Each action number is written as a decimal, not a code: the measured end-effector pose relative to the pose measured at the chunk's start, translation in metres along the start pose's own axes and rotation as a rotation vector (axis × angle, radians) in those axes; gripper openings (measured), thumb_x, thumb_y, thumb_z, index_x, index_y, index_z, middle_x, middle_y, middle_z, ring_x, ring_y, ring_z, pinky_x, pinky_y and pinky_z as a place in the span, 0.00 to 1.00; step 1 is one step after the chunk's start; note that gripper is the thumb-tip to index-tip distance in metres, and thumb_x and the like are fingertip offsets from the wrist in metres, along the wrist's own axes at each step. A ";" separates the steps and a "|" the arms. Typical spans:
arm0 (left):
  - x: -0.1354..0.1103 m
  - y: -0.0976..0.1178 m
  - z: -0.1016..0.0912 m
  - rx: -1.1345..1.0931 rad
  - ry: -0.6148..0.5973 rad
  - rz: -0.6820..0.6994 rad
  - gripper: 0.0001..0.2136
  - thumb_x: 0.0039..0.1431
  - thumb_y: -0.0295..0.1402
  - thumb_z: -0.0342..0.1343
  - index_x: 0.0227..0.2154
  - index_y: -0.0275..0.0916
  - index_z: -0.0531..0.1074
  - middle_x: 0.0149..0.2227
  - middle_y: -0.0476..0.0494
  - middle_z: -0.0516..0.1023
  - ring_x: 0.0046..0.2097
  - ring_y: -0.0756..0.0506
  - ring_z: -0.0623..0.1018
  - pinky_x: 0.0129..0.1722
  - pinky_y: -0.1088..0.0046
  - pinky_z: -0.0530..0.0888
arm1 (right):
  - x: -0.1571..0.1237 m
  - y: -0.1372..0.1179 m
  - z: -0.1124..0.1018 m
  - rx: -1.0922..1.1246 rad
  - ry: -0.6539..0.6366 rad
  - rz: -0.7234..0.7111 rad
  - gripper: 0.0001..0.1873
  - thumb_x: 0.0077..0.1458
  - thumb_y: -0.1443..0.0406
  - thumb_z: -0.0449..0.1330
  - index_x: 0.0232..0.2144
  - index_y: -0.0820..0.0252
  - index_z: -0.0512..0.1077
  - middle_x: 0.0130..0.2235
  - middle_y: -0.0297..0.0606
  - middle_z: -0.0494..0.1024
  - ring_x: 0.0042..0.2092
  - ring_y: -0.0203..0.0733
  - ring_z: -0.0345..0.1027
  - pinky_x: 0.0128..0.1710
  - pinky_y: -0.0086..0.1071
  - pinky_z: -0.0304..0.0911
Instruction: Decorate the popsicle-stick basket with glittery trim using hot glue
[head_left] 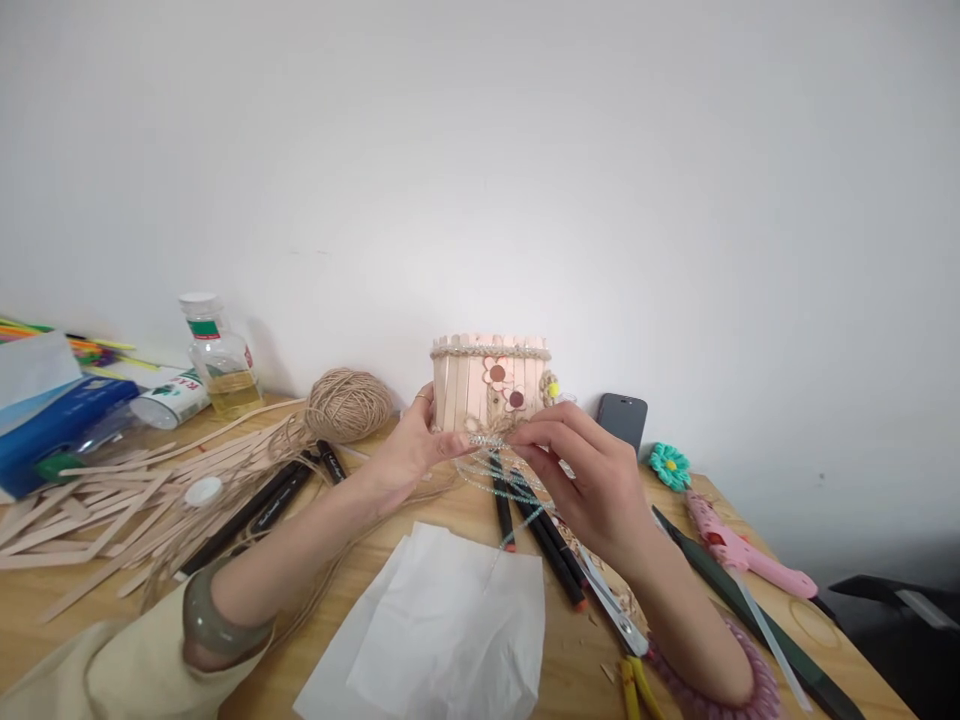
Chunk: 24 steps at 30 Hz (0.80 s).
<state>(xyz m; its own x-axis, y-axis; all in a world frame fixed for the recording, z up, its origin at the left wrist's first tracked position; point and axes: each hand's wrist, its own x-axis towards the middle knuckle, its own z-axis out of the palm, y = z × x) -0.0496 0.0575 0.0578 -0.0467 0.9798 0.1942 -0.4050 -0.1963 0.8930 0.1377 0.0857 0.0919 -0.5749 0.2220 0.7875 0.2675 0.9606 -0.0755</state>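
A small box made of upright popsicle sticks (480,378), trimmed with beaded cord and paper flowers, stands on the wooden table (112,620). My left hand (409,450) grips its lower left side with the thumb near the front. My right hand (585,475) pinches a clear beaded string (499,478) against the box's lower front edge; loops of the string hang down below the hands. Both hands have closed fingers.
Loose popsicle sticks (90,500) and straw lie at left with a twine ball (346,405), a glass bottle (221,360) and a blue box (52,425). Black markers (540,535), white paper (442,630), a phone (622,418), a pink glue gun (739,548) and a teal flower (669,465) surround the hands.
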 end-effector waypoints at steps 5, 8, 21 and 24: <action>0.001 -0.002 -0.002 0.009 -0.027 -0.048 0.46 0.24 0.51 0.73 0.49 0.39 0.60 0.56 0.31 0.67 0.56 0.28 0.69 0.47 0.53 0.73 | -0.001 0.004 0.002 0.043 -0.036 0.000 0.07 0.61 0.74 0.53 0.34 0.61 0.68 0.35 0.39 0.73 0.37 0.36 0.68 0.33 0.29 0.64; 0.000 0.000 -0.003 0.016 -0.028 -0.065 0.46 0.24 0.49 0.74 0.48 0.38 0.61 0.54 0.31 0.68 0.54 0.30 0.70 0.47 0.55 0.73 | -0.001 0.003 0.004 0.024 -0.045 -0.009 0.07 0.61 0.73 0.52 0.34 0.61 0.68 0.35 0.39 0.73 0.37 0.36 0.67 0.33 0.29 0.64; -0.003 0.006 0.000 0.032 -0.011 -0.081 0.41 0.26 0.39 0.75 0.47 0.38 0.63 0.54 0.31 0.69 0.56 0.29 0.69 0.55 0.49 0.67 | -0.001 0.000 0.003 -0.065 -0.026 -0.014 0.06 0.61 0.73 0.53 0.34 0.60 0.68 0.34 0.38 0.73 0.36 0.36 0.69 0.32 0.28 0.65; -0.002 0.004 -0.001 0.025 0.002 -0.069 0.37 0.31 0.36 0.73 0.47 0.38 0.63 0.53 0.33 0.71 0.57 0.29 0.69 0.56 0.48 0.65 | 0.000 0.000 0.003 -0.052 -0.025 -0.007 0.06 0.61 0.73 0.54 0.34 0.60 0.68 0.34 0.38 0.74 0.36 0.36 0.69 0.33 0.28 0.65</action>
<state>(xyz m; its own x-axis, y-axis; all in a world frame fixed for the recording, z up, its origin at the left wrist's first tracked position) -0.0519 0.0544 0.0607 -0.0217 0.9911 0.1312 -0.3846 -0.1294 0.9140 0.1357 0.0862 0.0899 -0.5961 0.2197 0.7723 0.3024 0.9524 -0.0376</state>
